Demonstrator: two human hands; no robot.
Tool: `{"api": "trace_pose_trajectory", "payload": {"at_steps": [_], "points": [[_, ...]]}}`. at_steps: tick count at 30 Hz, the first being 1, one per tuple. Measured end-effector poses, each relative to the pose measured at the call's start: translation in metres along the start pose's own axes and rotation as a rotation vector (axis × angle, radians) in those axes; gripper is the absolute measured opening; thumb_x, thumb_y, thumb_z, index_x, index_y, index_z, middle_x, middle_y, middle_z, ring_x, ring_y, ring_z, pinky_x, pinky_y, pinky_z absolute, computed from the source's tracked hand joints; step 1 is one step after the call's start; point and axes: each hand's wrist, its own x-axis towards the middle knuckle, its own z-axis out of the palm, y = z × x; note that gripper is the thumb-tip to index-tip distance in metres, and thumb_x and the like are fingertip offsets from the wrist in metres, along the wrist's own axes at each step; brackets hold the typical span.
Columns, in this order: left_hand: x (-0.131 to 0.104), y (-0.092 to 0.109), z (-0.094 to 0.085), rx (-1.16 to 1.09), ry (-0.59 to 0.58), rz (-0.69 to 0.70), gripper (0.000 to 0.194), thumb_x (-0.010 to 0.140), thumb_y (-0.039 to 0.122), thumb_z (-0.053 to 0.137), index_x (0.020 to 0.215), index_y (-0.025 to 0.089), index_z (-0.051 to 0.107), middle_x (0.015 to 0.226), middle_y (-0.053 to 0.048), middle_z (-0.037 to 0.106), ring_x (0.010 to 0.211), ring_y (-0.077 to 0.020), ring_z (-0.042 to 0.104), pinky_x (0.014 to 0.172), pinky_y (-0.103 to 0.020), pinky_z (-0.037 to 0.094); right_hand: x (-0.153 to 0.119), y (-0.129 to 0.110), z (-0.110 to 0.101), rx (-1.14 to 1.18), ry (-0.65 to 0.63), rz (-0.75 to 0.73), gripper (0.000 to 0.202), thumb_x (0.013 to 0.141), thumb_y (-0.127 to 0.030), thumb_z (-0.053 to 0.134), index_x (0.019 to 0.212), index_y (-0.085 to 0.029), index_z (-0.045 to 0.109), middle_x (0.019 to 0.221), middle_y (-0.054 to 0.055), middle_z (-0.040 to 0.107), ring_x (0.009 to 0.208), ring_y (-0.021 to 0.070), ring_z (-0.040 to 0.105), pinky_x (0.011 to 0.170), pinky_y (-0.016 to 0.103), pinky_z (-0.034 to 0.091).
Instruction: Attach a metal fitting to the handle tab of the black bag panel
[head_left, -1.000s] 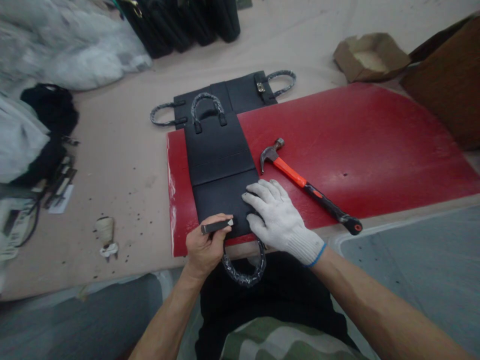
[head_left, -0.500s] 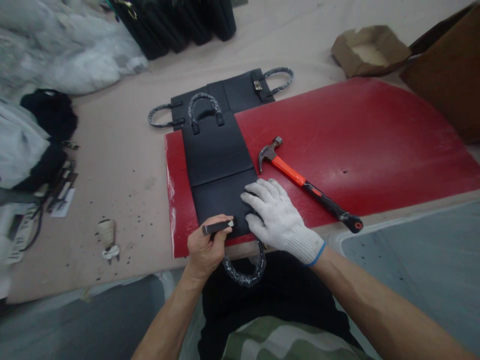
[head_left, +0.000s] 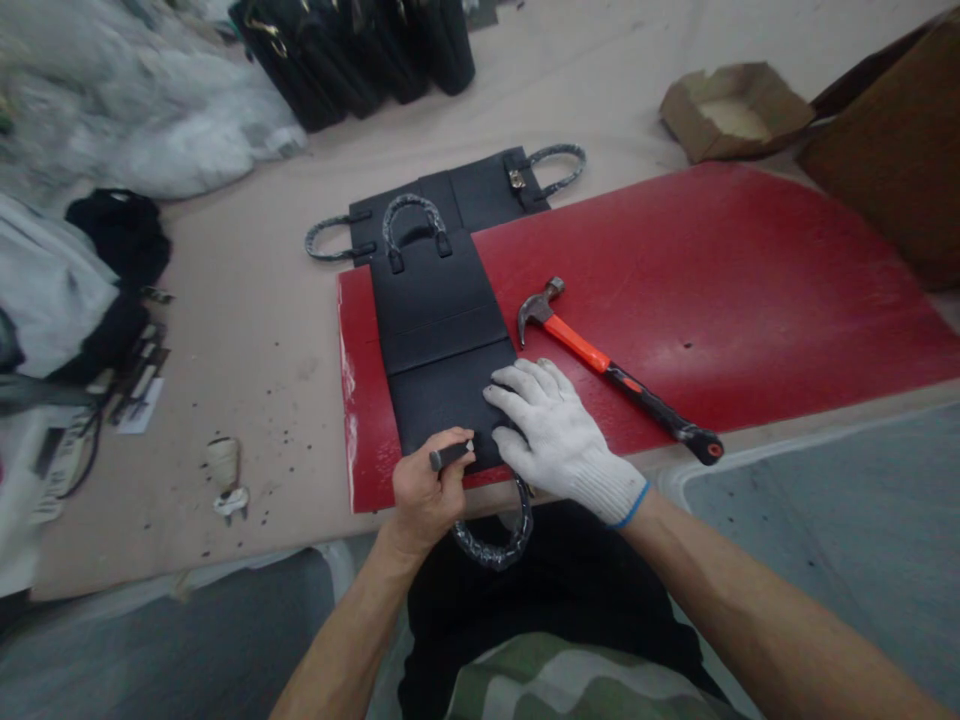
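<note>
My bare left hand (head_left: 427, 485) pinches a short dark metal punch (head_left: 448, 457), its tip down at the near part of a black leather bag panel (head_left: 442, 395). My right hand (head_left: 551, 435), in a white knit glove, lies with fingers spread over the panel's right edge. The panel rests on a red board (head_left: 712, 300). One wrapped handle (head_left: 495, 550) hangs off the near table edge, and another wrapped handle (head_left: 412, 215) lies at the far end. A claw hammer (head_left: 600, 360) with an orange and black handle lies right of the panel, untouched.
Behind lies another black bag panel (head_left: 480, 190) with wrapped handles. Black bags (head_left: 360, 60) stand at the back beside clear plastic wrapping (head_left: 202, 130). A cardboard tray (head_left: 731, 110) sits back right. A thread cone (head_left: 223, 462) lies left on the pale tabletop (head_left: 247, 380).
My left hand has moved slightly right, and the punch now stands more upright, its near end foreshortened. The gloved right hand stays in place. The view has shifted a little.
</note>
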Motion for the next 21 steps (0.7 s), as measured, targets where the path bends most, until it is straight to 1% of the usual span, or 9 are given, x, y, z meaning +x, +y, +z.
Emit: {"api": "trace_pose_trajectory", "payload": {"at_steps": [6,8,10,12,14,15,17,19,21], "points": [[0.001,0.001,0.005,0.017,-0.007,-0.024,0.012,0.096,0.012,0.058,0.104,0.018,0.066,0.096,-0.005,0.078,0.089,-0.0163,0.076,0.083,-0.025,0.062,-0.001,0.001,0.004,0.024,0.038,-0.017,0.042,0.092,-0.024,0.061,0.132,-0.015,0.065,0.143,0.012,0.057,0.138,0.0334,0.045,0.126,0.056,0.025],[0.000,0.000,0.006,0.008,-0.024,-0.051,0.013,0.097,0.014,0.056,0.105,0.019,0.065,0.096,-0.005,0.077,0.088,-0.0167,0.076,0.081,-0.025,0.062,-0.003,0.003,0.005,0.066,0.096,-0.029,0.038,0.093,-0.025,0.060,0.129,-0.016,0.065,0.140,0.012,0.060,0.134,0.0320,0.049,0.124,0.055,0.029],[0.000,-0.001,0.006,-0.007,-0.037,-0.071,0.013,0.097,0.017,0.056,0.106,0.019,0.065,0.096,-0.005,0.077,0.087,-0.0172,0.076,0.079,-0.025,0.062,-0.007,0.007,0.000,0.116,0.194,-0.021,0.034,0.095,-0.026,0.057,0.127,-0.017,0.065,0.135,0.012,0.062,0.128,0.0294,0.054,0.119,0.051,0.039],[0.000,-0.002,0.007,-0.026,-0.045,-0.080,0.013,0.097,0.018,0.056,0.106,0.019,0.066,0.095,-0.005,0.077,0.083,-0.0168,0.075,0.076,-0.025,0.061,-0.015,0.014,-0.010,0.070,0.306,0.043,0.033,0.096,-0.027,0.055,0.127,-0.016,0.063,0.132,0.013,0.063,0.125,0.0296,0.056,0.112,0.049,0.045],[0.000,-0.002,0.008,-0.051,-0.049,-0.084,0.013,0.096,0.017,0.056,0.105,0.019,0.066,0.094,-0.004,0.076,0.080,-0.0160,0.075,0.074,-0.024,0.060,-0.027,0.024,-0.025,-0.116,0.342,0.183,0.038,0.095,-0.030,0.056,0.130,-0.014,0.061,0.133,0.016,0.062,0.123,0.0342,0.056,0.105,0.051,0.048],[0.000,-0.002,0.008,-0.065,-0.048,-0.087,0.014,0.096,0.017,0.056,0.105,0.020,0.065,0.094,-0.004,0.076,0.080,-0.0160,0.074,0.074,-0.024,0.060,-0.033,0.029,-0.033,-0.240,0.311,0.261,0.041,0.095,-0.031,0.057,0.132,-0.013,0.060,0.133,0.018,0.061,0.119,0.0370,0.056,0.100,0.053,0.049],[0.000,-0.002,0.009,-0.087,-0.047,-0.100,0.014,0.096,0.016,0.055,0.105,0.020,0.065,0.094,-0.005,0.076,0.084,-0.0170,0.075,0.077,-0.026,0.061,-0.044,0.039,-0.046,-0.475,0.173,0.392,0.044,0.096,-0.034,0.055,0.134,-0.011,0.058,0.127,0.021,0.061,0.108,0.0400,0.058,0.086,0.052,0.052],[0.000,-0.002,0.010,-0.098,-0.051,-0.123,0.015,0.095,0.017,0.054,0.104,0.021,0.064,0.095,-0.005,0.076,0.086,-0.0181,0.075,0.078,-0.027,0.061,-0.049,0.046,-0.053,-0.643,0.013,0.457,0.044,0.100,-0.032,0.046,0.136,-0.009,0.057,0.113,0.023,0.061,0.094,0.0388,0.059,0.071,0.047,0.052],[0.000,-0.003,0.012,-0.104,-0.052,-0.145,0.014,0.094,0.017,0.054,0.103,0.022,0.064,0.094,-0.005,0.076,0.086,-0.0189,0.075,0.077,-0.028,0.060,-0.048,0.048,-0.056,-0.712,-0.094,0.485,0.046,0.101,-0.025,0.037,0.140,-0.008,0.053,0.104,0.022,0.060,0.088,0.0374,0.061,0.065,0.044,0.051]]}}
